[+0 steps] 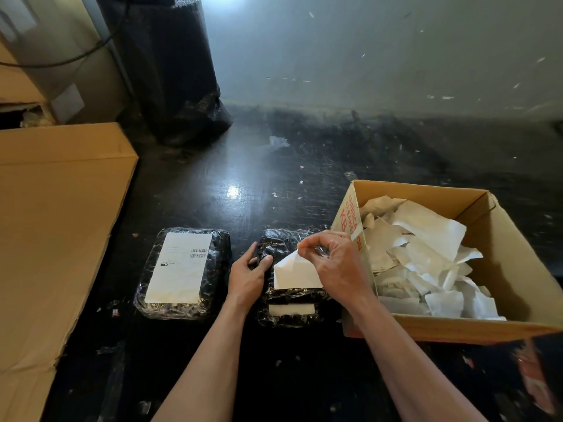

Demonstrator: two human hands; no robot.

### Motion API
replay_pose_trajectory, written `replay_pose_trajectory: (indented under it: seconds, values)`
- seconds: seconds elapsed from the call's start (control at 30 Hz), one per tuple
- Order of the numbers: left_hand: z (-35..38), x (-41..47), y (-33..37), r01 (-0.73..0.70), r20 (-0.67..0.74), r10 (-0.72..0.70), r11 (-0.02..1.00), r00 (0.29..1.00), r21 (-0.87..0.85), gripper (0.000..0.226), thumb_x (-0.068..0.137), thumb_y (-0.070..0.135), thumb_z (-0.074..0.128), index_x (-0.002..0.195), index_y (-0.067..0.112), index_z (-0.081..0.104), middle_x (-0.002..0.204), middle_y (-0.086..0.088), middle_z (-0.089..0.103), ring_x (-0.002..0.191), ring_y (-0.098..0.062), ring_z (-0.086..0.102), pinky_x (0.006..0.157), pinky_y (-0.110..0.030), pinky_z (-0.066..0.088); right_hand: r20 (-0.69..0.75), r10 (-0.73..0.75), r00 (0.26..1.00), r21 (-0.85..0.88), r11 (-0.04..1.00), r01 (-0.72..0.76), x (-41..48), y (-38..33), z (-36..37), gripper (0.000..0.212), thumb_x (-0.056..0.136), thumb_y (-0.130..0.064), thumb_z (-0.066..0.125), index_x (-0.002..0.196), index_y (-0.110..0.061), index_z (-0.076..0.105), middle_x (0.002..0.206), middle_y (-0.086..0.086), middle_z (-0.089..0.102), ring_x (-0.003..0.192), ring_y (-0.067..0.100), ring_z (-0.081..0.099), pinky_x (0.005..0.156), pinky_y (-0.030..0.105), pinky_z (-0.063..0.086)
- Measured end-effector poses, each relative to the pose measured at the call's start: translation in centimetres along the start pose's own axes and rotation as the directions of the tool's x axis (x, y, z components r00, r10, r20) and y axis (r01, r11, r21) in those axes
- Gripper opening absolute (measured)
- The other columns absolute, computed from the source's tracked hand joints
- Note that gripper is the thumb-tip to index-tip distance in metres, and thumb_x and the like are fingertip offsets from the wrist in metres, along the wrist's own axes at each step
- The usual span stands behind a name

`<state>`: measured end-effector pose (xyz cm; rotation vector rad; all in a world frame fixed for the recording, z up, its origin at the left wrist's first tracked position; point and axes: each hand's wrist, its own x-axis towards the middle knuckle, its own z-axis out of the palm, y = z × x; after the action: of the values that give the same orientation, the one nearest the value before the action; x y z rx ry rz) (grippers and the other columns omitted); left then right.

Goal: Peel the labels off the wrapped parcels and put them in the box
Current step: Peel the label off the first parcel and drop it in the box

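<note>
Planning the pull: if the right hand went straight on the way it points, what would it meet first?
Likely nothing: the right hand, pinching the label, points forward-left over its parcel toward open floor; height is unclear.

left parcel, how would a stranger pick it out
Find the open cardboard box of paper scraps on the right. A black wrapped parcel beside it is being peeled. The left parcel lies beyond that, untouched, its white barcoded label whole.

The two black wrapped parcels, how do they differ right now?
The left parcel carries a flat label, fully stuck; the right parcel has a lifted label, pinched by the right hand. The left parcel lies untouched; the left hand holds the right parcel. Both are wrapped in shiny black film.
</note>
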<state>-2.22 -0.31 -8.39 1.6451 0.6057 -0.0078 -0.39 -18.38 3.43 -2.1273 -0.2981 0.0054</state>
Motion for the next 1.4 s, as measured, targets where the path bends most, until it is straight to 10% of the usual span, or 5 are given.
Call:
replay_pose_trajectory:
  seconds: [1.13, 1.4]
  values:
    - [0.3, -0.4, 0.3, -0.066, -0.025, 0.067, 0.997, 0.997, 0.035, 0.065, 0.089, 0.043, 0.073, 0.148, 0.026, 0.054, 0.121, -0.002, 0.072, 0.109, -0.015, 0.069, 0.106, -0.043, 0.053, 0.034, -0.116, 0.993, -0.038, 0.992, 0.118, -2.1, -1.2, -1.8, 0.008, 0.085, -0.016, 0.078, 0.085, -0.024, 0.078, 0.086, -0.021, 0.069, 0.104, -0.009, 0.044, 0.085, -0.002, 0.028]
    - [0.1, -0.7, 0.0, -0.067, -0.013, 0.068, 0.995, 0.998, 0.069, 0.06, 0.099, 0.04, 0.065, 0.153, 0.022, 0.047, 0.145, -0.008, 0.06, 0.131, -0.017, 0.058, 0.114, -0.035, 0.043, 0.058, -0.081, 0.995, -0.014, 0.997, 0.082, -1.5, -0.9, -2.3, 0.008, 0.086, -0.02, 0.077, 0.088, -0.028, 0.078, 0.086, -0.023, 0.067, 0.107, -0.003, 0.045, 0.088, 0.007, 0.033]
